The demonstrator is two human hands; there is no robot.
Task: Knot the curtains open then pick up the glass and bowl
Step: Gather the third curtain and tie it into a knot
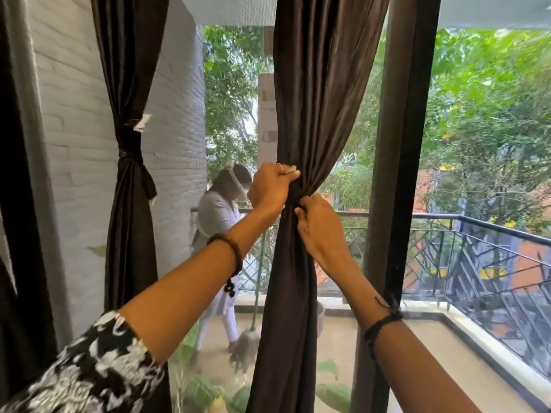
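Dark brown satin, the middle curtain (pixel 316 114) hangs before the window, gathered tight at its waist where both hands work on it. Her left hand (pixel 269 189) is fisted round the bunched cloth, pinching something small and pale at the top; her right hand (pixel 320 231) sits just below, fingers curled into the same gather. Further left, the other curtain (pixel 128 144) is already tied against the white brick wall (pixel 74 114). Glass and bowl aren't in sight

daylight through a tall window (pixel 483 138); white brick wall (pixel 74 144) at left, balcony railing (pixel 492 251) and green trees (pixel 492 99) outside.
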